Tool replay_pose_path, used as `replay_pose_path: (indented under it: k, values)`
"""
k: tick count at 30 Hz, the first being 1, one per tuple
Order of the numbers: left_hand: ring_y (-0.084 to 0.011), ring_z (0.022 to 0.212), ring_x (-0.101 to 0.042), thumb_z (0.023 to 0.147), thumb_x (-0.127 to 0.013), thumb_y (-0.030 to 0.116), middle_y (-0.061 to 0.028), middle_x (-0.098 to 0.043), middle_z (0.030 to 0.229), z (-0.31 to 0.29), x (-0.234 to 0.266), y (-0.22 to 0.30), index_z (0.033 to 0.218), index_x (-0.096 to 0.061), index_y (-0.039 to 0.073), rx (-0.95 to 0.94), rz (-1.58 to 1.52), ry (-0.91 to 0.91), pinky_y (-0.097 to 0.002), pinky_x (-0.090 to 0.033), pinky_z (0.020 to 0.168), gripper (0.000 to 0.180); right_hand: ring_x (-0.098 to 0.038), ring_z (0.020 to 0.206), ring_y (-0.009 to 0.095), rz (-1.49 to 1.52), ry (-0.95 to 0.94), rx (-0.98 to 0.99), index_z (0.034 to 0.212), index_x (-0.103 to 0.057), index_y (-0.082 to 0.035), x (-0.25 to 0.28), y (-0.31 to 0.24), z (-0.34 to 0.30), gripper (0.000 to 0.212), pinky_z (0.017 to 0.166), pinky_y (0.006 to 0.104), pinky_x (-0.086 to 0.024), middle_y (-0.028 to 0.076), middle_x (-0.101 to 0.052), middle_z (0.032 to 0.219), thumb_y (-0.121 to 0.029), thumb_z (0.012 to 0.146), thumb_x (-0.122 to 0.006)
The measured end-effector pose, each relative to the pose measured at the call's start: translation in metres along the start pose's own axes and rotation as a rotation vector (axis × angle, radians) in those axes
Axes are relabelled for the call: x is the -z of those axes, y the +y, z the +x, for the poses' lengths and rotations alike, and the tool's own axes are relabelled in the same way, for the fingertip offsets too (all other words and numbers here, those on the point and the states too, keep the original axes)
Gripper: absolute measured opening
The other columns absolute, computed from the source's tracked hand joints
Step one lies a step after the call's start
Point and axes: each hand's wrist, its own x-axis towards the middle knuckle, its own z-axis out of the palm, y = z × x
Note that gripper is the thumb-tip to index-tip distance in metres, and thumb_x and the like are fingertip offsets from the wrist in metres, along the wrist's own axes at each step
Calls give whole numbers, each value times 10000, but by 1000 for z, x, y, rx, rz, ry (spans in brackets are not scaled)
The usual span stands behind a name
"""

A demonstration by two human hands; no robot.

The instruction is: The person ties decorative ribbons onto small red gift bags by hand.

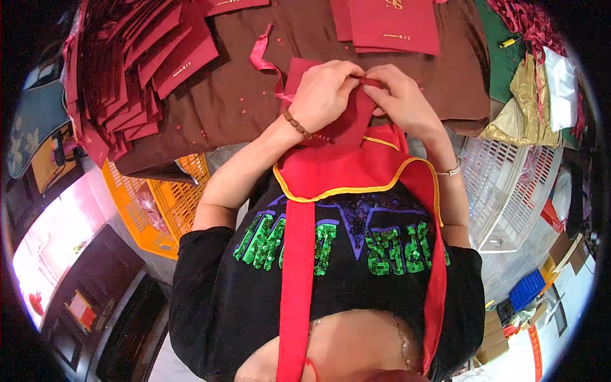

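In front of me at the table's near edge lies a dark red paper bag, partly covered by my hands. Over its upper part, my left hand and my right hand meet with fingertips pinched together. Between them runs a red ribbon, gripped by both hands. Its loose, shiny pink-red tail trails over the brown cloth to the left of my left hand. The knot or hole at the fingertips is too small to make out.
A thick stack of red bags lies at the left on the brown cloth. More red bags lie at the far right, with a ribbon bundle beyond. An orange crate and a white crate flank me below.
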Motion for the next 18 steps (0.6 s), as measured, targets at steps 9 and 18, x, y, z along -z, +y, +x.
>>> replay_pose_path:
  k: [9, 18]
  values:
    - [-286, 768, -627, 798, -585, 102, -151, -631, 812, 0, 3, 0, 1050, -592, 43, 35, -57, -27, -349, -490, 682, 259, -534, 798, 79, 96, 13, -15, 1070, -533, 41, -2, 5, -1, 239, 609, 218, -512, 33, -483, 1104, -98, 877, -536]
    - [-243, 693, -621, 786, -603, 102, -124, -618, 744, -2, 5, 2, 1104, -571, 82, 146, -79, -36, -333, -477, 629, 320, -531, 892, 85, 271, -26, -38, 1084, -540, 14, 1, 6, -2, 236, 658, 208, -504, 18, -453, 1142, -107, 882, -532]
